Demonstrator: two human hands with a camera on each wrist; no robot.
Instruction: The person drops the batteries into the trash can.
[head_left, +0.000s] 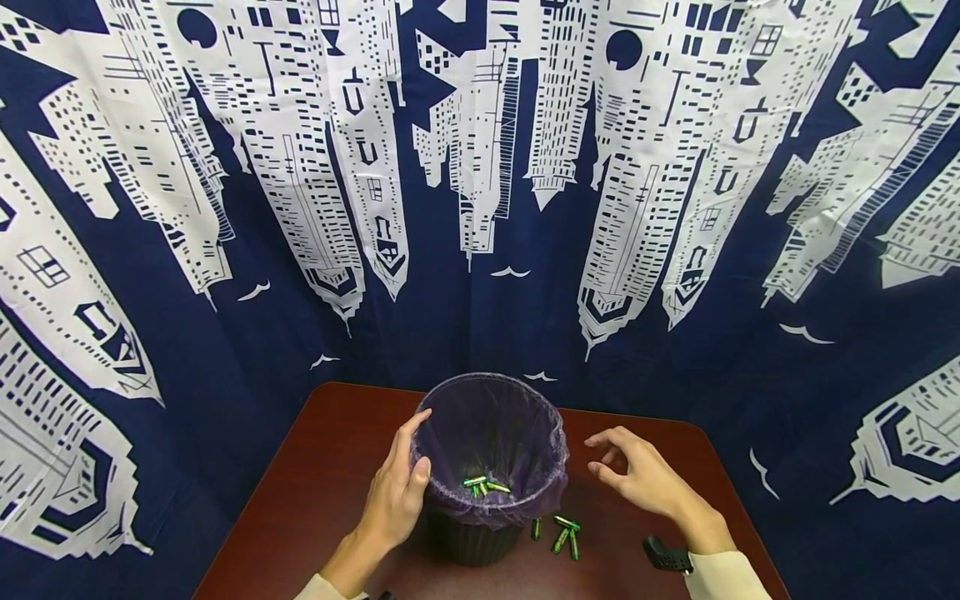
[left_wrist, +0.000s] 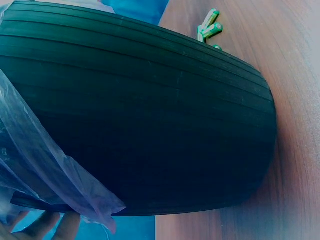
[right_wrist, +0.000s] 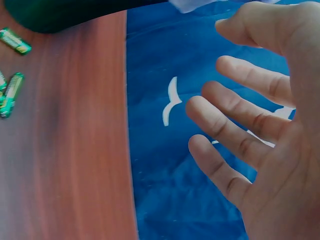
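Note:
A dark ribbed waste bin (head_left: pixel 474 546) stands upright, lined with a thin purple bag (head_left: pixel 525 442) folded over its rim. Several green batteries (head_left: pixel 486 486) lie at the bottom inside it. My left hand (head_left: pixel 397 492) rests against the bin's left side at the rim, its fingers fairly straight along the bag; its fingertips (left_wrist: pixel 67 227) show beside the bag's edge in the left wrist view. To the right of the bin my right hand (head_left: pixel 637 471) hovers with relaxed, slightly bent fingers and nothing in them. Below it, several more batteries (head_left: pixel 566 536) lie loose beside the bin.
The reddish-brown wooden table (head_left: pixel 300 483) has rounded back corners. A dark blue curtain (head_left: pixel 465 325) printed with white buildings and birds hangs right behind it and along both sides. A black wrist device (head_left: pixel 666 555) sits at my right sleeve (head_left: pixel 723 575).

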